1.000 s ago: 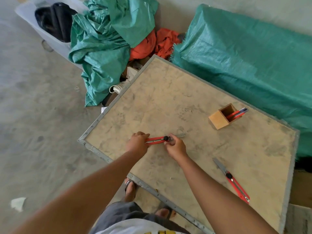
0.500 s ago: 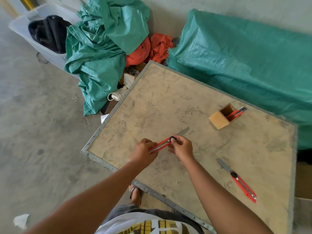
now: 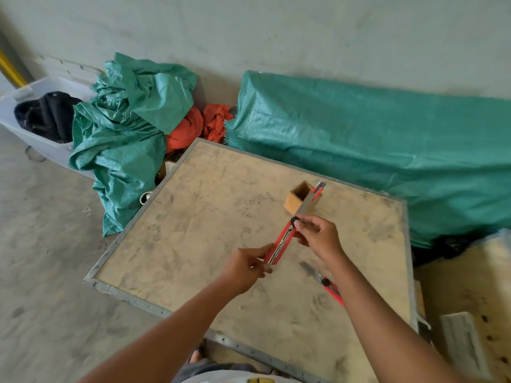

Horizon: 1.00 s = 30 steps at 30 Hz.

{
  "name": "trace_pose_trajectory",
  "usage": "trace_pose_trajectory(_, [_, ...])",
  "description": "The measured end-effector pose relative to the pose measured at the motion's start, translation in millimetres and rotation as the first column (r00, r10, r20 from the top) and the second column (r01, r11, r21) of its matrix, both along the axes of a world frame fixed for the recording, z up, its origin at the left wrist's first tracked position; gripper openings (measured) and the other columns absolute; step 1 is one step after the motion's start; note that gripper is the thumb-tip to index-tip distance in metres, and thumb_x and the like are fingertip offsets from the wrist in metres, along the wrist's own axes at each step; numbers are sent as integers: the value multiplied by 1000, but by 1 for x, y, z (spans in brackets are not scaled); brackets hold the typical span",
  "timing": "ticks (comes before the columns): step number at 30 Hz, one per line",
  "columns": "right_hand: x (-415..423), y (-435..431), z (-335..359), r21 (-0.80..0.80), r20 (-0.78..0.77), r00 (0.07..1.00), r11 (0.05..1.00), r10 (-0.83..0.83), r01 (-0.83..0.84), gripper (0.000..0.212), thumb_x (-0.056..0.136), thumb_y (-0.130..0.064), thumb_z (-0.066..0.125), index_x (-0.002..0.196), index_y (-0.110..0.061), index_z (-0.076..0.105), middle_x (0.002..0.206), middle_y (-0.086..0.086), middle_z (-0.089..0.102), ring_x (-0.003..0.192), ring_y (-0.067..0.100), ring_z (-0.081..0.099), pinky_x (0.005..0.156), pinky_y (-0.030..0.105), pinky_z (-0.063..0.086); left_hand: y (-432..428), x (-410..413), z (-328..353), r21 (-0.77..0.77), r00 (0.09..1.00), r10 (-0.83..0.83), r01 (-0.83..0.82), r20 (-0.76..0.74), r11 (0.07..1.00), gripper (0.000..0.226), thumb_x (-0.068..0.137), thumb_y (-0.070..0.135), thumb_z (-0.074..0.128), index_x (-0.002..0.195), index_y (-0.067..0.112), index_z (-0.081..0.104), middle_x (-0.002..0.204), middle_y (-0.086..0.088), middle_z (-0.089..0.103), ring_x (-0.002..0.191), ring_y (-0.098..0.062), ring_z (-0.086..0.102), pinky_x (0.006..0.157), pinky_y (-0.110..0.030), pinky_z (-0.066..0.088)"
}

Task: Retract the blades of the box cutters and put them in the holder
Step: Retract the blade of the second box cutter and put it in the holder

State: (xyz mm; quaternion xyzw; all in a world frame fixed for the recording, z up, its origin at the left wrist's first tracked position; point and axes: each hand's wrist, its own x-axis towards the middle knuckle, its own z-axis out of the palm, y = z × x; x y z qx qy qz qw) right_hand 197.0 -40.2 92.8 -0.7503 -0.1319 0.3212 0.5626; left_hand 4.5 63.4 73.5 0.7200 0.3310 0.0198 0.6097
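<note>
I hold a red box cutter (image 3: 282, 241) above the tabletop (image 3: 210, 217), its grey blade still out and pointing up toward the holder. My left hand (image 3: 244, 268) pinches the cutter's rear end. My right hand (image 3: 318, 236) grips it near the black slider knob. The small wooden holder (image 3: 294, 201) stands beyond the blade tip, with another red cutter (image 3: 318, 190) sticking out of it. A second loose red cutter (image 3: 330, 287) lies on the table, partly hidden under my right forearm, its blade out.
Green tarps (image 3: 387, 150) cover things along the wall behind the table. A crumpled green tarp (image 3: 124, 128) and orange cloth (image 3: 199, 125) lie at the left corner. A white bin (image 3: 33, 114) holds black cloth. Wooden boards (image 3: 470, 313) sit at the right.
Both hands lifted the cutter off the table and swung it so the blade points at the holder. The camera view tilted up and shifted.
</note>
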Motion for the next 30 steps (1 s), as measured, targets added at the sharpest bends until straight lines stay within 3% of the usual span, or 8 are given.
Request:
trace_pose_trajectory(3, [13,-27,18,31,32,999,999,8,-9,25,94,-14,72,119,-17,75,105,4,78,91,14,76,70,24,62,-32,18,17,-85,994,12,-3,109,996,55,84,-7,68,130,21,61,99,7,76,83,-9,74,79,-31,62])
trace_pose_trajectory(6, [20,-52,31,73,35,998,996,44,-46,27,96,-14,69,122,-19,74,109,2,77,97,14,76,75,28,64,-59,27,26,-138,983,51,-27,179,990,51,84,-8,69,129,16,63,93,6,77,84,-14,75,78,-35,62])
trace_pose_trajectory(9, [20,-76,40,56,70,988,989,135,-139,27,95,-13,69,120,-21,75,111,2,78,99,15,76,77,32,64,-80,34,35,-156,970,88,-53,228,986,52,83,-7,71,130,15,62,100,-2,77,88,-19,75,79,-37,62])
trace_pose_trajectory(12, [18,-97,44,22,121,970,976,212,-216,26,96,-14,69,120,-20,75,110,2,79,96,14,76,71,26,62,-96,41,42,-198,958,117,-65,261,978,55,82,-8,71,132,10,59,104,-10,76,88,-20,75,75,-32,62])
trace_pose_trajectory(20, [14,-128,44,-118,279,900,942,335,-314,23,91,-15,75,114,-16,79,108,-1,79,76,-11,68,69,9,50,-112,49,46,-214,960,110,-55,257,975,48,84,-11,68,128,7,62,97,-8,76,84,-17,76,69,-31,63])
trace_pose_trajectory(24, [14,-131,38,-124,304,890,940,340,-316,20,88,-13,78,107,-17,81,105,-3,79,97,13,75,94,34,59,-113,50,44,-208,964,89,-36,252,978,46,84,-11,68,126,7,63,97,-10,76,84,-17,76,70,-31,63])
trace_pose_trajectory(30, [12,-120,38,-197,312,871,923,379,-331,30,90,-22,76,118,-33,76,121,-9,74,99,15,70,96,41,58,-101,57,43,-228,964,106,-48,245,972,45,84,-9,69,126,7,64,101,-13,76,87,-20,76,70,-31,63])
